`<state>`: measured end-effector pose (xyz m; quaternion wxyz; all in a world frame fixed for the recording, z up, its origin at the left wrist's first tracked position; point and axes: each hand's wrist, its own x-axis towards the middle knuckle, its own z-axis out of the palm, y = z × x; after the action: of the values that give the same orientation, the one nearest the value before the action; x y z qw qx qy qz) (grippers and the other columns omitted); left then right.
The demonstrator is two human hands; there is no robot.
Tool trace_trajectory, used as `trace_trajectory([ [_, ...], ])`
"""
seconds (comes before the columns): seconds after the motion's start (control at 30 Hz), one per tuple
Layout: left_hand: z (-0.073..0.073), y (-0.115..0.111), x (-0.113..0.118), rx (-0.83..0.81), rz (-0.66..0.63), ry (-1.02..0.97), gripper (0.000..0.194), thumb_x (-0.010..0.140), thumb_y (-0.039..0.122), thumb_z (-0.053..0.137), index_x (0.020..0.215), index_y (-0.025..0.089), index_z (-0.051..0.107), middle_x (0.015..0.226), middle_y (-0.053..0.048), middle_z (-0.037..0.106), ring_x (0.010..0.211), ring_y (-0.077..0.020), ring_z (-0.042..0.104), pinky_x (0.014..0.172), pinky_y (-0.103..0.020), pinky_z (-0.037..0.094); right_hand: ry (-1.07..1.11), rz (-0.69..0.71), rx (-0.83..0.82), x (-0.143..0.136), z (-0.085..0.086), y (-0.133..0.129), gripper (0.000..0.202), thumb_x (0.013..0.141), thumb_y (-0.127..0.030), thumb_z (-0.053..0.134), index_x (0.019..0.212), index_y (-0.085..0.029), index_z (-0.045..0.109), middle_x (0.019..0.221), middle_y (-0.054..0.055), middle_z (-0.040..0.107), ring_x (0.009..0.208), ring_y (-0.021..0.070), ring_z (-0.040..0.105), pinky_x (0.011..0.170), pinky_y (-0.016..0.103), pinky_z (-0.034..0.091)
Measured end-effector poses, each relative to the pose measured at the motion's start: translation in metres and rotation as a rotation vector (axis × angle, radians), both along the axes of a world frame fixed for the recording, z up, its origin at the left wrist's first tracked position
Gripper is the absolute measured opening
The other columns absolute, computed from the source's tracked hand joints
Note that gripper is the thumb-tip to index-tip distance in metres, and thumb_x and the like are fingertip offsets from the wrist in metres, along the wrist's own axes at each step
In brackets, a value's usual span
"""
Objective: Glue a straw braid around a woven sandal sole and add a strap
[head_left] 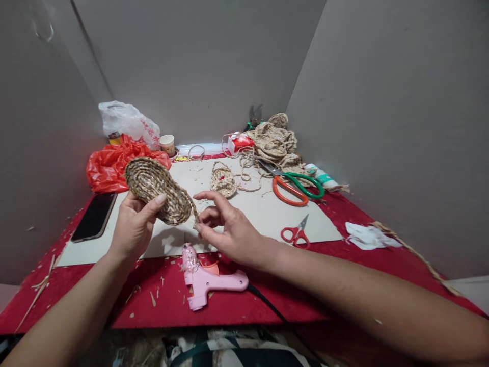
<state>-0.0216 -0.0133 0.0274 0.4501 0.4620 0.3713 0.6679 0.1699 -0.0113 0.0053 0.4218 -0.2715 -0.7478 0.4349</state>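
My left hand (pixel 139 219) grips a coiled straw-rope sole (pixel 158 191), thumb on its face, holding it tilted above the white board (pixel 244 224). From the sole's right side a loose end of braided straw rope (pixel 195 210) hangs down. The thumb and a finger of my right hand (pixel 225 224) pinch that end, with the index finger stretched out. Below the hands a pink hot glue gun (pixel 214 283) lies on the red cloth, its nozzle end by the board's near edge. A small woven straw piece with a red bead (pixel 223 179) rests on the board behind.
Large scissors (pixel 294 186) with orange and green handles and small red scissors (pixel 297 234) lie at right. Behind are a rope heap (pixel 275 140) and paper cup (pixel 167 145). A phone (pixel 94 216) and red plastic bag (pixel 107 165) are left. Grey walls enclose the table.
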Motion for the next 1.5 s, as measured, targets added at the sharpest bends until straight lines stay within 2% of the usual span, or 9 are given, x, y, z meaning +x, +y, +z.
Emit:
trace_trajectory([
  [0.1, 0.000, 0.001, 0.000, -0.002, 0.015, 0.003, 0.027, 0.069, 0.016, 0.075, 0.094, 0.020, 0.066, 0.095, -0.002, 0.071, 0.093, -0.0188, 0.065, 0.086, -0.031, 0.052, -0.049, -0.029, 0.121, 0.003, 0.001, -0.004, 0.055, 0.080, -0.011, 0.050, 0.133, -0.018, 0.034, 0.074, -0.004, 0.054, 0.059, 0.0076, 0.051, 0.061, 0.022, 0.046],
  [0.2, -0.002, 0.002, 0.000, -0.002, 0.016, 0.002, 0.028, 0.069, 0.016, 0.075, 0.095, 0.020, 0.066, 0.095, -0.002, 0.070, 0.093, -0.0183, 0.065, 0.086, -0.031, 0.052, -0.077, -0.031, 0.169, 0.005, 0.004, -0.007, 0.055, 0.080, -0.011, 0.049, 0.133, -0.015, 0.037, 0.074, -0.003, 0.056, 0.057, 0.0068, 0.049, 0.057, 0.020, 0.044],
  [0.63, -0.006, 0.004, 0.000, -0.035, 0.059, 0.041, 0.031, 0.067, 0.020, 0.077, 0.096, 0.021, 0.064, 0.095, -0.004, 0.071, 0.092, -0.0196, 0.066, 0.084, -0.032, 0.053, -0.102, -0.055, 0.201, 0.007, 0.005, -0.007, 0.051, 0.080, -0.013, 0.050, 0.131, -0.008, 0.046, 0.075, 0.000, 0.063, 0.050, 0.0050, 0.048, 0.055, 0.019, 0.044],
  [0.7, -0.006, 0.004, 0.001, -0.048, 0.065, 0.033, 0.032, 0.066, 0.020, 0.077, 0.096, 0.020, 0.064, 0.095, -0.004, 0.071, 0.091, -0.0189, 0.066, 0.084, -0.032, 0.053, -0.100, -0.067, 0.176, 0.007, 0.005, -0.007, 0.058, 0.079, -0.014, 0.051, 0.136, -0.008, 0.041, 0.075, 0.000, 0.063, 0.051, 0.0056, 0.048, 0.055, 0.020, 0.044],
  [0.8, -0.005, 0.003, 0.003, -0.066, 0.080, 0.036, 0.034, 0.065, 0.020, 0.077, 0.096, 0.020, 0.063, 0.095, -0.004, 0.071, 0.089, -0.0191, 0.067, 0.082, -0.031, 0.053, -0.081, -0.026, 0.011, 0.007, 0.008, -0.006, 0.068, 0.076, -0.012, 0.051, 0.141, -0.010, 0.034, 0.071, -0.003, 0.061, 0.052, 0.0057, 0.049, 0.055, 0.019, 0.043],
  [0.93, -0.005, 0.002, 0.004, -0.087, 0.061, 0.041, 0.037, 0.064, 0.021, 0.078, 0.097, 0.021, 0.063, 0.093, -0.003, 0.072, 0.086, -0.0196, 0.067, 0.077, -0.030, 0.053, -0.074, 0.087, -0.180, 0.007, 0.011, -0.004, 0.068, 0.073, -0.009, 0.049, 0.140, -0.013, 0.037, 0.060, -0.009, 0.055, 0.050, 0.0053, 0.046, 0.055, 0.019, 0.042],
  [1.03, -0.006, 0.002, 0.004, -0.095, 0.054, 0.046, 0.036, 0.064, 0.022, 0.079, 0.097, 0.020, 0.063, 0.092, -0.003, 0.072, 0.085, -0.0197, 0.067, 0.075, -0.030, 0.053, -0.091, 0.089, -0.147, 0.006, 0.009, -0.002, 0.068, 0.074, -0.011, 0.049, 0.141, -0.013, 0.037, 0.058, -0.009, 0.053, 0.049, 0.0057, 0.045, 0.056, 0.019, 0.042],
  [1.2, -0.009, 0.003, 0.004, -0.103, 0.061, 0.032, 0.035, 0.064, 0.020, 0.078, 0.096, 0.020, 0.064, 0.091, -0.002, 0.072, 0.081, -0.0171, 0.067, 0.075, -0.028, 0.053, -0.223, -0.011, 0.054, 0.005, 0.000, -0.002, 0.068, 0.078, -0.012, 0.052, 0.144, -0.013, 0.035, 0.064, -0.005, 0.060, 0.051, 0.0069, 0.050, 0.057, 0.020, 0.043],
  [1.5, -0.010, 0.006, 0.012, -0.074, 0.168, -0.040, 0.034, 0.062, 0.020, 0.080, 0.092, 0.019, 0.065, 0.088, -0.001, 0.072, 0.084, -0.0172, 0.067, 0.078, -0.029, 0.053, -0.107, -0.068, -0.002, 0.000, -0.006, -0.006, 0.065, 0.085, -0.021, 0.053, 0.145, -0.009, 0.031, 0.071, -0.001, 0.067, 0.056, 0.0090, 0.055, 0.059, 0.022, 0.045],
])
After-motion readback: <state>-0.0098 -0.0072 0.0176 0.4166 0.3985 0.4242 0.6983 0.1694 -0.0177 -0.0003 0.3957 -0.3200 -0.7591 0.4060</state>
